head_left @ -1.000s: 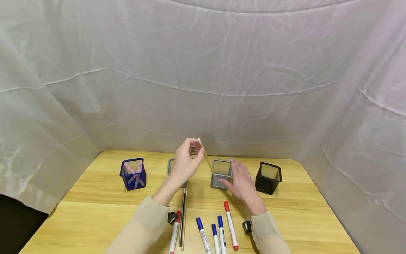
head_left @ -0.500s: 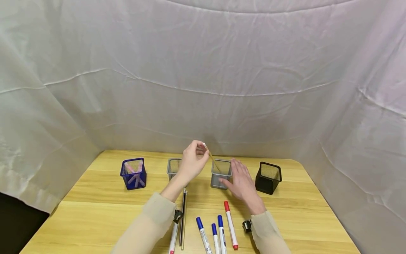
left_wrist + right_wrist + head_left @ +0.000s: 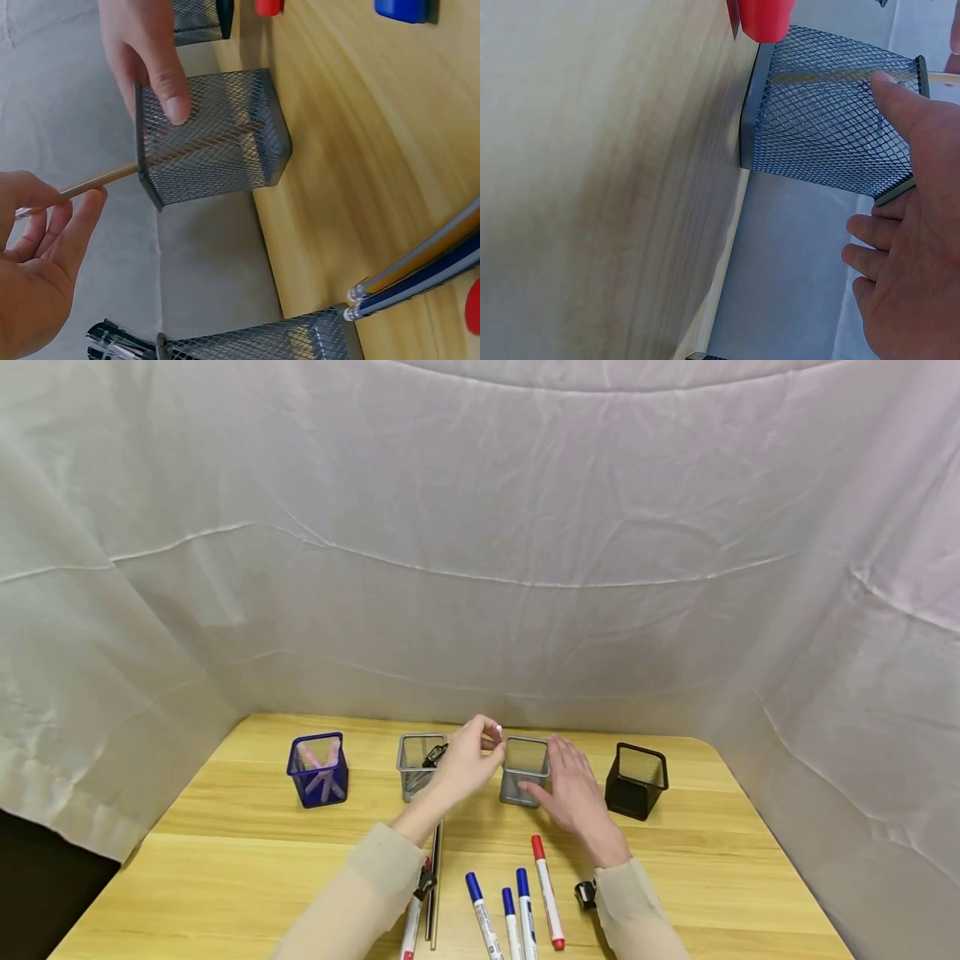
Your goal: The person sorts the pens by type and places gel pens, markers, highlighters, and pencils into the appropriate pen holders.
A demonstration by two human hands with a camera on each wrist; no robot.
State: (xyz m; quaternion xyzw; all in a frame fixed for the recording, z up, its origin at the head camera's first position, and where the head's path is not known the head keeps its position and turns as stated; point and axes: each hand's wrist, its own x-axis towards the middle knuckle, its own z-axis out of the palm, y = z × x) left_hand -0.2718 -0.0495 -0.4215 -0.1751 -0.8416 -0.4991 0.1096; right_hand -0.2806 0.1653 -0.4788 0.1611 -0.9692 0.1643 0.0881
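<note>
My left hand [image 3: 467, 764] pinches a yellowish pencil [image 3: 112, 177] near its white eraser end. The pencil slants down into a grey mesh pen holder [image 3: 517, 792], and its lower length shows through the mesh in both wrist views. My right hand [image 3: 573, 793] holds the same pen holder at its right side. Its thumb [image 3: 901, 105] presses on the front wall, while the other fingers lie along the right side. The holder stands upright on the table. In the head view, the left hand covers most of the pencil.
Left of it stands another grey mesh holder [image 3: 414, 785] with black items inside. A blue holder [image 3: 303, 785] contains pink sticks; a black holder [image 3: 626, 797] stands at right. Near the front lie two pencils [image 3: 436, 910], blue-capped markers [image 3: 483, 914] and red-capped markers [image 3: 547, 893].
My left hand has moved right and down, lowering the pencil from the holder's rim into it. The right hand has stayed at the holder.
</note>
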